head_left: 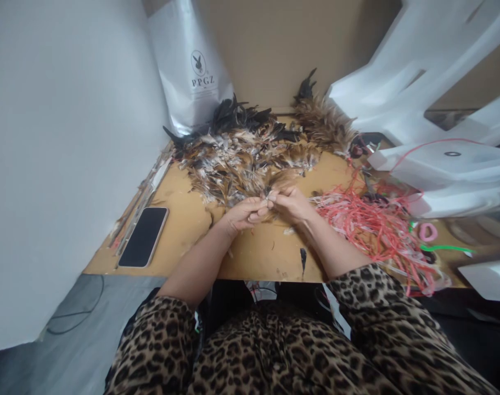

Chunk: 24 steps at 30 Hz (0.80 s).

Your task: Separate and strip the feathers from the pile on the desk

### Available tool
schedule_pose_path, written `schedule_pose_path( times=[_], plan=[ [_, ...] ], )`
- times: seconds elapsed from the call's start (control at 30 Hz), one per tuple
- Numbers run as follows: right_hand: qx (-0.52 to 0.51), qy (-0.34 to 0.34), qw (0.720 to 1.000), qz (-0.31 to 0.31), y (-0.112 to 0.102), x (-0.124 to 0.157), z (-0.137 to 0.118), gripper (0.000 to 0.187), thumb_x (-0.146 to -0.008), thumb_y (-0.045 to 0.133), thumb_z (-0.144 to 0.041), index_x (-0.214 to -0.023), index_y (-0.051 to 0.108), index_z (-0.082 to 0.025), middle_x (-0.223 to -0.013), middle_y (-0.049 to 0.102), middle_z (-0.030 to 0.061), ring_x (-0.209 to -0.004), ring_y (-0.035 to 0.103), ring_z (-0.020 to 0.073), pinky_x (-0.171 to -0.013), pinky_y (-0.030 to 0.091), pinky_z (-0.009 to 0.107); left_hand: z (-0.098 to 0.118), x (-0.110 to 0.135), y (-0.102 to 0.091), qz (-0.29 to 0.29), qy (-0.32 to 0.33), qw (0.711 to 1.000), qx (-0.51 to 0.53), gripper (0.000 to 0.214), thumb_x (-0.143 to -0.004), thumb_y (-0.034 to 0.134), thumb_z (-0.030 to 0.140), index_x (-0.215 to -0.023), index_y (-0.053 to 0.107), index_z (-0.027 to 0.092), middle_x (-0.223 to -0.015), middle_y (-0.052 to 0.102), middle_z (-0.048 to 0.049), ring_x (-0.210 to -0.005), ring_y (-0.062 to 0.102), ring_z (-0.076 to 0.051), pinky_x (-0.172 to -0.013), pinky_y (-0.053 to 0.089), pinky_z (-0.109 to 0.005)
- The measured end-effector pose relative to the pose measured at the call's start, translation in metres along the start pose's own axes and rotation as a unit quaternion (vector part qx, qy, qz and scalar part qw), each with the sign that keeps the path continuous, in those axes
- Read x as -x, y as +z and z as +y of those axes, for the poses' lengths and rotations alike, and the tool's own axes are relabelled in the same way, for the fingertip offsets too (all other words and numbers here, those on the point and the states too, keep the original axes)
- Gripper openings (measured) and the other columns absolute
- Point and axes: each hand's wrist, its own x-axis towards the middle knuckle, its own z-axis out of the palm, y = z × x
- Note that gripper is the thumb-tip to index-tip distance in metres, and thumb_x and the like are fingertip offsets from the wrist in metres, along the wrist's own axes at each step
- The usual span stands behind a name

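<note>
My left hand (248, 212) and my right hand (291, 203) meet at the fingertips over the near edge of a feather pile. Both are closed in a pinch around the base of a small bunch of brown feathers (283, 180), whose tips fan away from me. Just beyond spreads the heap of brown, white and black feathers (237, 159) on the wooden table (250, 258). A single dark feather (303, 259) lies near the front edge, close to my right forearm. The exact spot where the fingers grip is small and partly hidden.
Left of my arms lies a phone (144, 237). A tangle of pink-red strings (369, 219) spreads at the right, beside a pink ring (428, 232) and white foam-like pieces (447, 159). A silvery bag (192, 71) stands behind, with a brown feather bundle (324, 123) at the back right.
</note>
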Motion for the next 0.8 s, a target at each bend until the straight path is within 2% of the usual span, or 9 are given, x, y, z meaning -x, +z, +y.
schedule_pose_path(
  times=[0.2,0.33,0.43,0.6,0.7,0.8],
  plan=[
    [0.087,-0.035,0.989,0.118,-0.002,-0.002,-0.005,0.023,-0.058,0.069,-0.035,-0.062,0.056,-0.016,-0.06,0.057,-0.0012,-0.055,0.049,0.0089,-0.058,0.04,0.024,0.005,-0.003,-0.006,0.047,0.038,0.997,-0.044,0.024,-0.067,0.068,0.028,-0.081,0.061,0.01,-0.058,0.053,0.0016,-0.039,0.037,0.001,-0.034,0.019,-0.011],
    [0.134,-0.034,0.977,0.164,-0.005,-0.006,-0.002,0.022,-0.059,0.067,-0.035,-0.06,0.056,-0.017,-0.061,0.058,-0.0005,-0.056,0.048,0.0095,-0.059,0.04,0.024,0.011,-0.003,-0.012,0.102,0.043,0.989,-0.1,0.03,-0.073,0.063,0.031,-0.093,0.061,0.009,-0.062,0.059,-0.0015,-0.042,0.044,-0.001,-0.037,0.027,-0.011],
    [0.132,-0.031,0.976,0.169,-0.006,-0.008,0.001,0.021,-0.059,0.066,-0.035,-0.059,0.055,-0.017,-0.06,0.057,-0.001,-0.055,0.048,0.0092,-0.059,0.039,0.024,0.011,-0.002,-0.011,0.117,0.047,0.982,-0.142,0.035,-0.074,0.059,0.039,-0.092,0.061,0.009,-0.062,0.059,-0.0023,-0.043,0.048,-0.002,-0.038,0.031,-0.013],
    [0.122,-0.027,0.981,0.149,-0.005,-0.009,0.007,0.02,-0.06,0.065,-0.033,-0.06,0.056,-0.016,-0.061,0.059,-0.0008,-0.055,0.048,0.0087,-0.058,0.039,0.024,0.006,-0.004,-0.008,0.129,0.101,0.955,-0.248,0.033,-0.071,0.061,0.041,-0.063,0.059,0.01,-0.052,0.055,0.0003,-0.041,0.047,-0.003,-0.039,0.032,-0.014],
    [0.109,-0.015,0.98,0.164,-0.006,-0.01,0.008,0.017,-0.058,0.065,-0.029,-0.058,0.055,-0.015,-0.057,0.057,-0.0017,-0.051,0.045,0.0077,-0.054,0.037,0.023,0.007,-0.006,-0.009,0.174,0.127,0.931,-0.296,0.031,-0.069,0.062,0.041,-0.065,0.062,0.01,-0.051,0.056,-0.0003,-0.04,0.047,-0.004,-0.038,0.031,-0.016],
    [0.096,0.011,0.981,0.169,-0.006,-0.011,0.009,0.013,-0.055,0.065,-0.024,-0.056,0.055,-0.015,-0.053,0.054,-0.0028,-0.047,0.042,0.0065,-0.051,0.034,0.022,0.008,-0.006,-0.011,0.206,0.154,0.918,-0.301,0.031,-0.069,0.062,0.041,-0.073,0.065,0.01,-0.051,0.057,-0.0004,-0.04,0.046,-0.005,-0.039,0.03,-0.017]
  ],
)
